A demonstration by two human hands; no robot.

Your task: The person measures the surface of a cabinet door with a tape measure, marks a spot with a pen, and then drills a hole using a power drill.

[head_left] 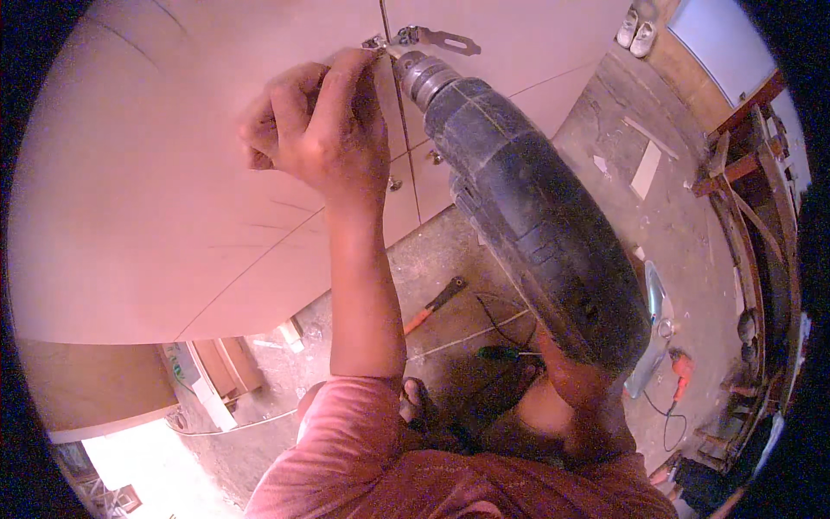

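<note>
A dark power drill (527, 199) fills the middle of the view, its metal chuck (425, 76) and bit pointing up and left at the seam between two pale cabinet doors. My right hand (575, 372), partly hidden behind the drill body, is wrapped round its grip. The fingertips of my left hand (324, 130) pinch a small metal latch piece (373, 42) against the left door (173, 173), right beside the drill's tip. On the right door (501, 95) lies a slotted metal hasp (450, 41), close to the chuck.
Small round knobs (395, 183) sit on the doors below my hands. On the dusty floor lie an orange-handled tool (432, 307), a green-handled screwdriver (497, 353), an orange tool with a cord (682, 368) and wood offcuts (645, 169). White shoes (642, 39) stand at the far right.
</note>
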